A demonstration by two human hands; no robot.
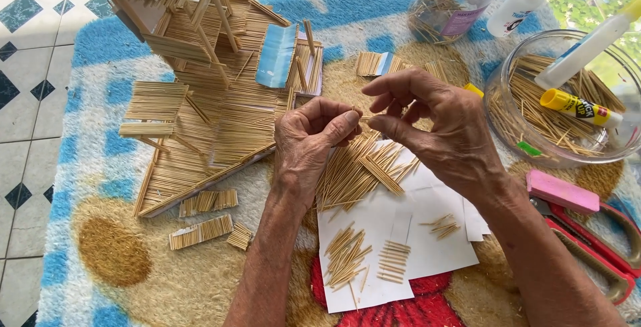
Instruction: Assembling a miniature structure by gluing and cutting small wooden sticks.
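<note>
My left hand (310,137) and my right hand (437,123) meet above white paper sheets (427,247). Both pinch one thin wooden stick (364,119) between thumb and forefinger, the left at its left end, the right at its right end. Under the hands lies a loose heap of sticks (357,173) on the paper. Small glued rows of sticks (394,260) lie nearer to me on the same paper. A stick-built model house (200,87) stands to the left of my left hand.
A glass bowl (501,120) at the right holds sticks, glue bottles and a yellow glue stick (577,108). A jar (454,0) stands at the back. Red-handled scissors (601,247) and a pink block (562,192) lie at the right. Everything rests on a fluffy rug (107,253).
</note>
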